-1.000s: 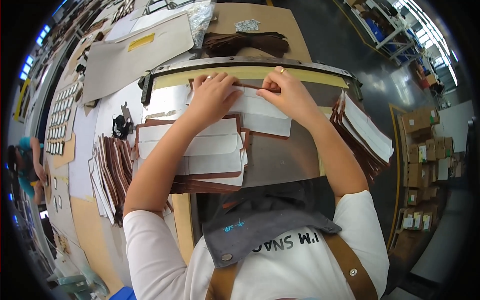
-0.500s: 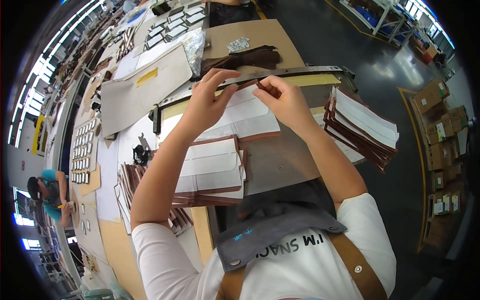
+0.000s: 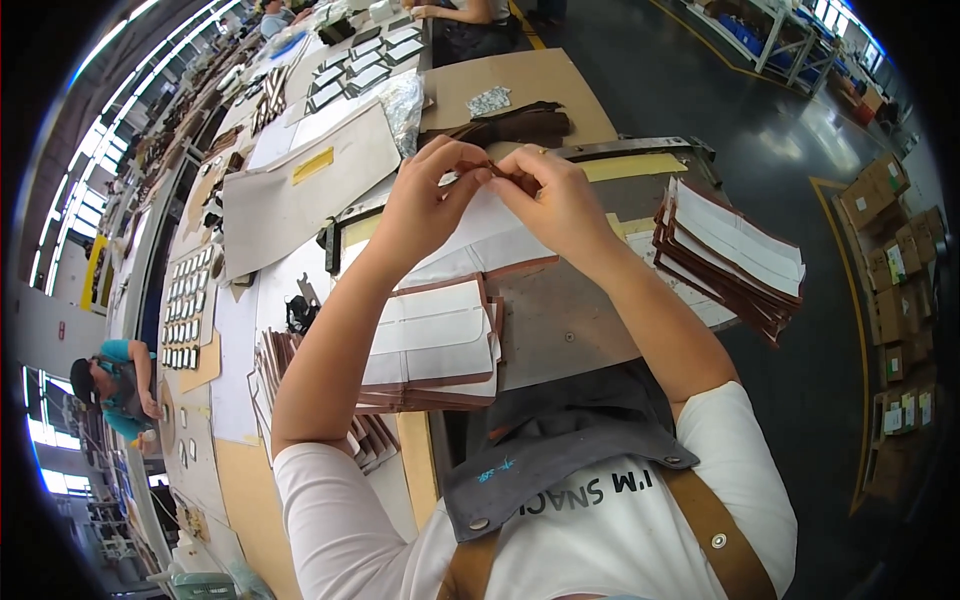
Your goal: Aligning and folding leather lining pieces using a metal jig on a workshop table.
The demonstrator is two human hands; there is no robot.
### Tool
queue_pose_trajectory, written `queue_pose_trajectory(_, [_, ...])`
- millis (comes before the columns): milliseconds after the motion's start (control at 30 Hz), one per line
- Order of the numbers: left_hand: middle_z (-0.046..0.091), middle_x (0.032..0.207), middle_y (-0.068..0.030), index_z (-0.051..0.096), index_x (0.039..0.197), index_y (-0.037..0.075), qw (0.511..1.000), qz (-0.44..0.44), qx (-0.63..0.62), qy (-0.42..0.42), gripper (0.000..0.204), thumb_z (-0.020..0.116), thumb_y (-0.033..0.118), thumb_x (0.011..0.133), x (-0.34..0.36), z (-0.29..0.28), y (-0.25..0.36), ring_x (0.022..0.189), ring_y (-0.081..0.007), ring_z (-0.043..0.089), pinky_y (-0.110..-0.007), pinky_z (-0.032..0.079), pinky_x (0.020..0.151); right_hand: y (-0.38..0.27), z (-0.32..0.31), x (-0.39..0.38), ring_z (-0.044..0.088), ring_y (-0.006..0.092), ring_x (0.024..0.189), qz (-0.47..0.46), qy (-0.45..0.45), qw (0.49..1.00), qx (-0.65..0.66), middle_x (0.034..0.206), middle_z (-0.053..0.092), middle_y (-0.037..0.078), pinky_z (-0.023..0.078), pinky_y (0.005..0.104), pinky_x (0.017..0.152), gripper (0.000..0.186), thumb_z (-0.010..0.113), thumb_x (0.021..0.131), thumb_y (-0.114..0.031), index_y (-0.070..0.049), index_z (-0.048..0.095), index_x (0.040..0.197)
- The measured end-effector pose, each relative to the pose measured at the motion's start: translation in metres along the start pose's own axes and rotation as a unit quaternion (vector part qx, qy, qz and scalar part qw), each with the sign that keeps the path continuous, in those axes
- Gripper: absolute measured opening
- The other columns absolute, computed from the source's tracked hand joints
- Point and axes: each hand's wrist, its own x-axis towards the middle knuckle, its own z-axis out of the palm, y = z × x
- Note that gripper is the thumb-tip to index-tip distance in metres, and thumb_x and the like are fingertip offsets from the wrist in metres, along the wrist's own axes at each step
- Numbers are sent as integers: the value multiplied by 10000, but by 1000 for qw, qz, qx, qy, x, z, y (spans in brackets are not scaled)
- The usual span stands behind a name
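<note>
A white-faced leather panel with reddish-brown edges (image 3: 482, 232) lies on the bench in front of me. At its far edge my left hand (image 3: 432, 200) and my right hand (image 3: 560, 200) meet, thumbs nearly touching. Each hand pinches the brown edge between thumb and fingers, and the fingers hide most of that edge. Closer to me, beside my left forearm, rests a stack of similar white and brown panels (image 3: 430, 325). A second stack of panels (image 3: 735, 245) stands fanned at the bench's right end.
A metal bar (image 3: 640, 146) runs along the bench's far side. Beyond it are a dark brown leather bundle (image 3: 520, 125), a pile of small pale pieces (image 3: 488, 100) and a grey sheet (image 3: 300, 200). A co-worker (image 3: 120, 385) works at left. Cardboard boxes (image 3: 885, 260) stand right.
My left hand, open half a second ago, has closed on the brown edge. My right hand has shifted slightly left, bringing both hands together.
</note>
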Motion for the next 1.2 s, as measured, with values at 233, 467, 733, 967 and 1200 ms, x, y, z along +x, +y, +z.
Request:
queue_pose_trajectory(233, [533,734,23,551,907,43,925,-69,-171,333,127,534,156,850,13,-48,-12,652,-42,455,-188,374,545,15,-32,17,501,207,895,-155,199,962,-108,926,526,86,418,320,733,210,608,755,-108,-41,532,939])
queue_pose_trajectory(467, [495,891,-114,400,975,-22,846,-290,-310,322,192,489,21,811,-59,-25,-79,859,-219,551,-356,498,785,72,-25,-1,490,263,919,-156,107,962,-200,942,523,85,390,349,795,168,556,777,-101,-50,537,936])
queue_pose_trajectory(733, [464,1133,-97,443,1110,85,911,-121,394,13,372,560,149,763,-86,-10,-83,1010,-289,478,-450,317,893,86,-4,-25,523,248,918,-78,-146,932,-323,963,568,81,425,349,780,218,519,809,-189,-49,558,970])
queue_pose_trajectory(967, [494,1140,-94,450,1185,140,888,-161,406,-143,370,415,322,864,-66,14,-75,1077,-294,454,-438,250,981,97,-8,-15,441,273,1107,-39,-216,873,-436,1179,497,112,341,359,947,297,459,851,-184,-29,511,1098])
queue_pose_trajectory(1200, [394,1254,-143,431,1196,121,903,-113,407,-77,413,406,364,863,-85,27,-96,1201,-331,323,-458,222,998,93,-14,-21,393,267,1168,3,-221,880,-421,1246,443,126,286,369,992,380,417,877,-249,-18,450,1176])
